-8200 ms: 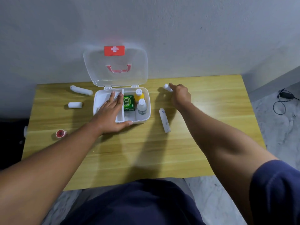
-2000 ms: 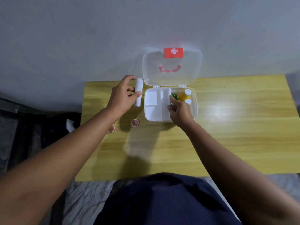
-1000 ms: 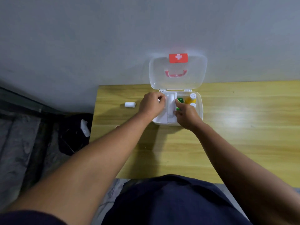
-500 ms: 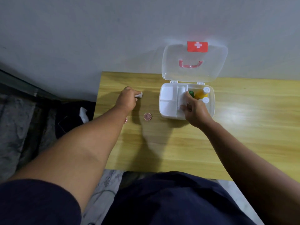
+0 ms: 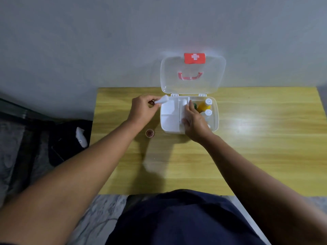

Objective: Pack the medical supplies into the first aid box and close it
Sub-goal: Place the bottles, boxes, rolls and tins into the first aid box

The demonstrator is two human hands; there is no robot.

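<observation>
Near the frame's centre, the open first aid box sits on the table. Left hand pinches a small white roll at its upper-left corner; right hand rests inside, fingers curled, perhaps on another white item.

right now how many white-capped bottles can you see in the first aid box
2: a yellow bottle at the back right of the first aid box and a clear bottle just in front of it. The right hand may hide more.
</observation>
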